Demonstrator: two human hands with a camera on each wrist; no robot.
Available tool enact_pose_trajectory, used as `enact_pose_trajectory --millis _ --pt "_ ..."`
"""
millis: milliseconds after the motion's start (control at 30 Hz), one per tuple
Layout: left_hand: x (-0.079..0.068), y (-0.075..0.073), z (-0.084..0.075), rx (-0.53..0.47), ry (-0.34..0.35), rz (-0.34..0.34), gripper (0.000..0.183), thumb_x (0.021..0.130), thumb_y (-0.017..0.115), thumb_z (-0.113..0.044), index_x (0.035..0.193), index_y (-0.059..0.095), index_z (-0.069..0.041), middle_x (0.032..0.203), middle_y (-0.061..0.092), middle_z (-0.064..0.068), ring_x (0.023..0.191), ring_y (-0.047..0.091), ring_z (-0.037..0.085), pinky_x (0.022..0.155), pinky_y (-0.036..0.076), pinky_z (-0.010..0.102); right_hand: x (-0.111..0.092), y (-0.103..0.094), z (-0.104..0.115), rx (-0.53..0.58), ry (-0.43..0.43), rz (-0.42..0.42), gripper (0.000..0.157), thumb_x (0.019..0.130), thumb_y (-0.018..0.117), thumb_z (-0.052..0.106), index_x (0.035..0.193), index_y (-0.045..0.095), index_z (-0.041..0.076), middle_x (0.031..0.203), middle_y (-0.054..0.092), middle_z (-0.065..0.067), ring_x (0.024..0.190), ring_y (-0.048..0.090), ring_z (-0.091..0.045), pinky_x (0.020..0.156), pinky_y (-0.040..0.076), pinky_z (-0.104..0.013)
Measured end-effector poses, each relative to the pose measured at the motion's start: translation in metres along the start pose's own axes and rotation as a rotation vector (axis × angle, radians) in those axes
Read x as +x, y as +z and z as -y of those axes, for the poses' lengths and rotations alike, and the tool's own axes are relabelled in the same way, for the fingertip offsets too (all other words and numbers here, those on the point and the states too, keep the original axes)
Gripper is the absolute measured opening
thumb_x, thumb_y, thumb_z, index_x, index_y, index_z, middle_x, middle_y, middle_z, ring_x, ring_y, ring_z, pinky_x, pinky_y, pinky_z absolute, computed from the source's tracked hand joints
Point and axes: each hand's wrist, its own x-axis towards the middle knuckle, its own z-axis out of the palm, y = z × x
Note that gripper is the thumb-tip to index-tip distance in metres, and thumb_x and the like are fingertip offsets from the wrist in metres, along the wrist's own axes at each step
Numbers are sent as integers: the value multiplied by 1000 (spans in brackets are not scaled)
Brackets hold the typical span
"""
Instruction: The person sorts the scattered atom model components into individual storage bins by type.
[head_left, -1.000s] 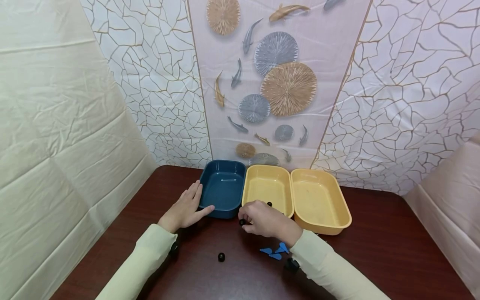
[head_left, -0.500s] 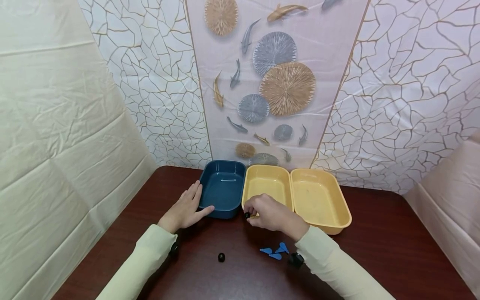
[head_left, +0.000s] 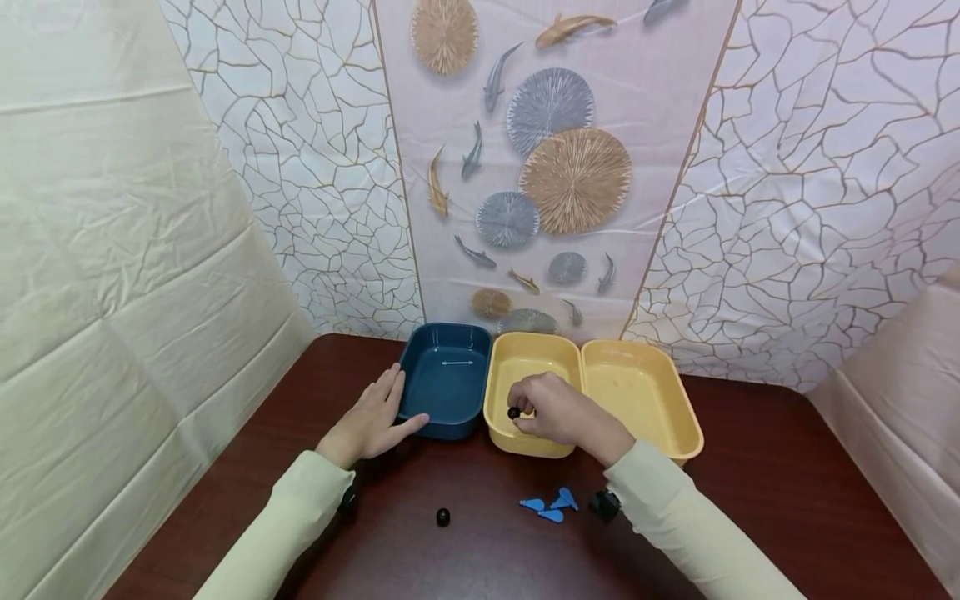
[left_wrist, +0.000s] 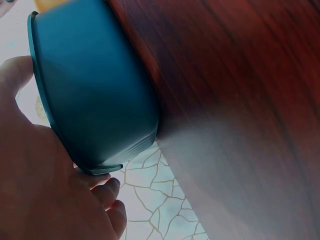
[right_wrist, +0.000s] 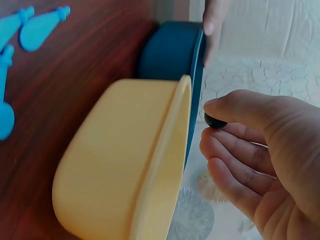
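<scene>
My right hand point(head_left: 558, 408) pinches a small round black piece point(right_wrist: 215, 121) between thumb and fingertips. It is held over the middle yellow tray point(head_left: 525, 444), whose near part the hand covers in the head view. My left hand point(head_left: 371, 421) rests on the near left corner of the dark blue tray point(left_wrist: 95, 85), fingers extended along the side and thumb at the front rim. On the table in front lies another black piece point(head_left: 443, 517), nearest to neither hand. Several flat blue teardrop-shaped pieces point(head_left: 551, 516) lie grouped to its right, below the right wrist.
A second yellow tray point(head_left: 688, 429) stands at the right, side by side with the other two in a row. They sit on a dark red-brown table point(head_left: 360, 550). A patterned cloth point(head_left: 517, 167) hangs close behind them.
My right hand, with the black piece pinched, has moved up and right from the middle yellow tray's front to over its inside. The left hand has stayed in place.
</scene>
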Motion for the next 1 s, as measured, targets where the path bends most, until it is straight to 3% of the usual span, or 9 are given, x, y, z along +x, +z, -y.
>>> enact_pose_trajectory --millis 333,667,1000 --pt "0 2 1 2 -3 8 102 103 47 -67 167 13 5 178 9 22 165 15 42 133 17 59 1 -7 -19 8 80 24 9 90 81 7 98 76 6 92 78 -5 83 74 -16 73 61 -27" --pt "1 3 2 1 -5 2 102 103 47 -68 167 14 4 178 10 21 165 15 41 133 18 60 0 4 -34 38 150 56 13 91 81 9 101 76 2 94 78 -9 85 75 -20 75 63 -30" --pt "1 1 2 -7 8 -11 101 103 48 -66 166 15 6 177 11 23 164 16 42 133 17 60 2 -6 -27 57 156 44 22 91 81 10 110 77 -2 102 80 -13 89 76 -19 80 64 -33"
